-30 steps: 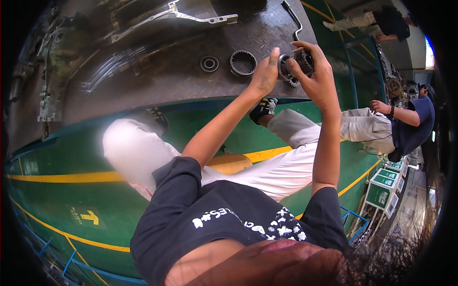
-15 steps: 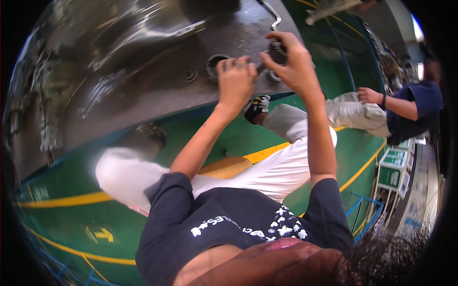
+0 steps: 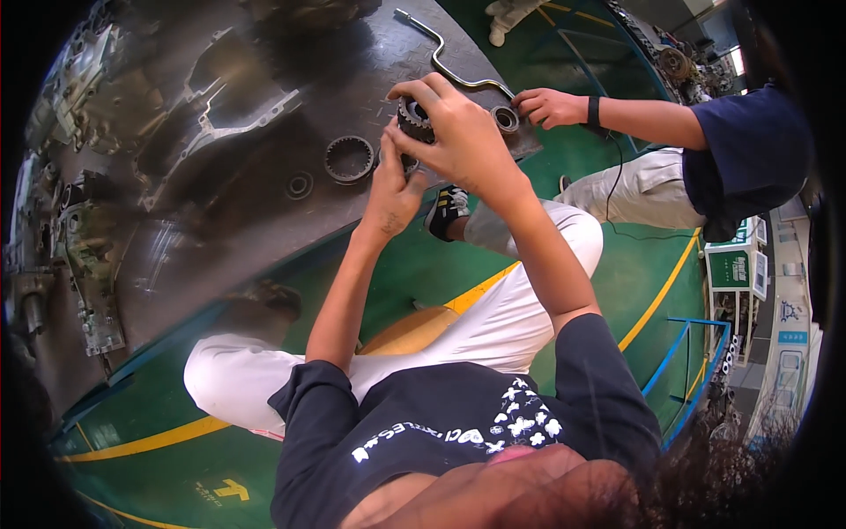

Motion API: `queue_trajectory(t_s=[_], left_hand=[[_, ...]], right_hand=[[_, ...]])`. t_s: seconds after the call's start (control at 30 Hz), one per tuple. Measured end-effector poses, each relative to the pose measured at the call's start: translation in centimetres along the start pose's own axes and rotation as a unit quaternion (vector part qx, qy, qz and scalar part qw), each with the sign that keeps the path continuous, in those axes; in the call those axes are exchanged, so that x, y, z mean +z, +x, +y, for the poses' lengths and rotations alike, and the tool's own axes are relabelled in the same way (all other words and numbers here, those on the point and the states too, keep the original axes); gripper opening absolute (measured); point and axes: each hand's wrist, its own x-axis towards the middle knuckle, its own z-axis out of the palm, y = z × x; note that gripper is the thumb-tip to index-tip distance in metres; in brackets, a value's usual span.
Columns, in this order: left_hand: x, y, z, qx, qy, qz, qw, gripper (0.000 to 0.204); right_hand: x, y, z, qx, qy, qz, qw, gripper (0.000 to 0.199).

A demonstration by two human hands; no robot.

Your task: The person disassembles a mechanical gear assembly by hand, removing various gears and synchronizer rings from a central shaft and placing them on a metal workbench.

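Observation:
Both my hands meet over a dark steel plate (image 3: 264,203). My right hand (image 3: 458,132) grips a dark toothed gear (image 3: 412,115) from above. Under it, my left hand (image 3: 392,189) touches the gear's lower side with its fingertips. A toothed ring (image 3: 349,159) lies flat on the plate just left of my hands, and a small bearing ring (image 3: 299,184) lies further left. My white trousers (image 3: 493,326) and a black shoe (image 3: 447,210) are below the hands.
A co-worker's hand (image 3: 548,108) rests by a round bearing (image 3: 505,118) at the plate's right edge; that person sits on the green floor (image 3: 634,264). A bent metal rod (image 3: 449,62) lies at the back. Gearbox housings (image 3: 88,264) line the left. Blue railing (image 3: 696,370) at right.
The view has swung, so the plate and my hands sit more central. My right hand keeps its hold on the gear, and my left hand has come in under it. The co-worker's hand now reaches the plate.

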Motion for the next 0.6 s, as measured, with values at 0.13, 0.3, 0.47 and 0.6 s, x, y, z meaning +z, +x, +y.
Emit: queue_trajectory(t_s=[0.13,0.3,0.47,0.6], left_hand=[[0.2,1.6,1.1,-0.066,0.005,-0.036,0.997,0.073],[0.1,4.4,0.9,-0.133,-0.07,-0.046,0.988,0.066],[-0.6,5.4,0.9,-0.173,-0.077,-0.068,0.979,0.067],[-0.8,6.5,1.2,-0.177,-0.054,-0.096,0.978,0.06]], right_hand=[[0.7,0.3,0.2,-0.082,-0.025,0.075,0.993,0.041],[0.8,0.7,1.2,-0.078,0.083,0.04,0.993,0.039],[-0.4,0.7,1.9,-0.065,0.115,-0.012,0.991,0.04],[-1.3,0.8,3.4,-0.069,0.227,-0.016,0.971,0.046]])
